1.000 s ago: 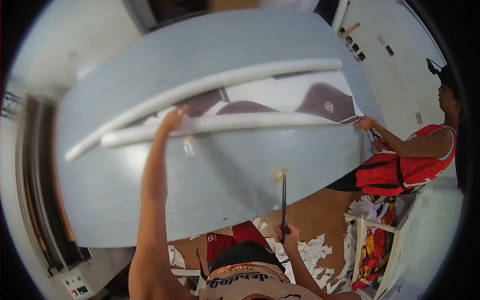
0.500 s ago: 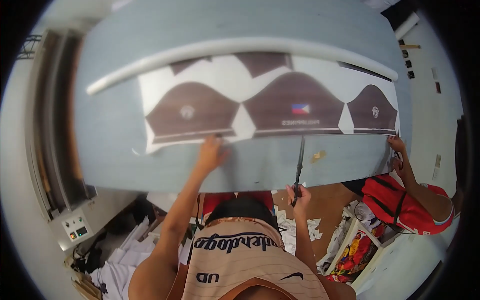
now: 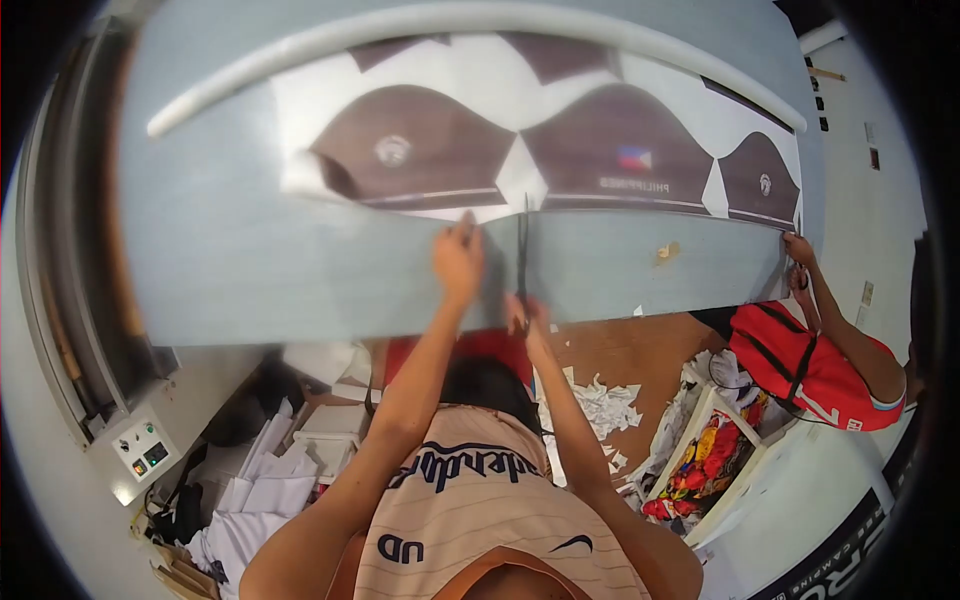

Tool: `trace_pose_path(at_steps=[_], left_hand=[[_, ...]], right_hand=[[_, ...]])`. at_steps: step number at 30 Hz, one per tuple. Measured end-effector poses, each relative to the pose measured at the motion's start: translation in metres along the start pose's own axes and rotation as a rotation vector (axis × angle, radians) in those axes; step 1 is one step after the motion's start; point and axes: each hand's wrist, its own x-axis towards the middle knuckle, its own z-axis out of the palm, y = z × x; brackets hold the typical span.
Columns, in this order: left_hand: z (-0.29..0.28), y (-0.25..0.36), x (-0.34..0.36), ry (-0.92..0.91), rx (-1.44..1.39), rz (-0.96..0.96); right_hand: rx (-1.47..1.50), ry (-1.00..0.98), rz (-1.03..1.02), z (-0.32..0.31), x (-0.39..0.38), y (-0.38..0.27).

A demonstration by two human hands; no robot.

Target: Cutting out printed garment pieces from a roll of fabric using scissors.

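Note:
A printed white sheet lies across the table, with dark brown curved shapes bearing small emblems and a flag graphic. Its lower left corner curls up, and a long white roll runs along its back edge. My left hand is pinched, somewhat blurred, at the sheet's near edge. My right hand grips long dark scissors, their blades pointing away from me, tips over that edge just right of my left hand.
A co-worker in red stands at the right, hands at the sheet's right end with scissors. Below lie paper scraps, a white-framed bin of colourful pieces and white bundles. A machine with a control panel stands left.
The near roll has opened out, exposing more printed shapes. The sheet's left corner has since curled up. My left hand has moved right, and the scissors have moved left to the edge.

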Motion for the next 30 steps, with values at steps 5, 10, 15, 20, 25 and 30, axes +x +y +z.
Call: trace_pose_path(at_steps=[5,10,15,20,25,30], left_hand=[[0.020,-0.008,0.006,-0.023,-0.606,-0.448],[0.032,-0.008,0.026,0.015,-0.831,-0.539],[0.037,-0.012,0.023,0.017,-0.990,-0.601],[0.043,-0.015,0.022,0.045,-1.037,-0.630],[0.046,-0.011,0.025,0.051,-1.024,-0.656],[0.047,-0.012,0.026,0.051,-0.998,-0.633]], right_hand=[[0.035,0.039,0.063,0.032,0.000,-0.022],[-0.001,0.020,0.009,0.007,0.028,-0.020],[-0.212,-0.104,-0.096,-0.032,0.048,-0.033],[-0.426,-0.164,-0.087,-0.052,0.055,-0.043],[-0.382,-0.207,-0.078,-0.065,0.070,-0.052],[-0.300,-0.184,0.031,-0.069,0.081,-0.049]])
